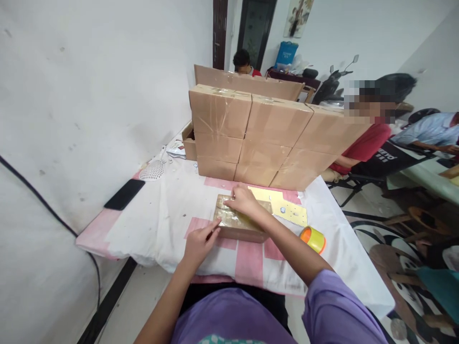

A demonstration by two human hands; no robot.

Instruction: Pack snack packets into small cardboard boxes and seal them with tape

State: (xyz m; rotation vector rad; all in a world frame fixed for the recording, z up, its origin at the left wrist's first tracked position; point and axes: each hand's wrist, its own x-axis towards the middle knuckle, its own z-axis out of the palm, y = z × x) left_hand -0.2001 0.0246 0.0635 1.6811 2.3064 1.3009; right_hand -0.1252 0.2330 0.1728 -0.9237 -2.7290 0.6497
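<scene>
A small brown cardboard box (245, 233) lies on the table in front of me, with shiny clear tape across its top. My left hand (202, 242) holds the box at its left front corner, thumb and fingertips against the edge. Across the top reaches my right hand (244, 200), its thumb on the taped surface and its fingers curled at the far left edge, gripping the box there. Right of the box, a yellow tape roll (313, 240) with an orange core lies on its side. A yellow patterned sheet (292, 209) is partly hidden behind my right arm.
Stacked cardboard boxes (267, 138) form a wall along the table's far side. At the left are a black phone (124, 194) and a white perforated piece (153, 170). A pink-and-white cloth (165, 229) covers the table. A person in red (371, 143) sits beyond it at right.
</scene>
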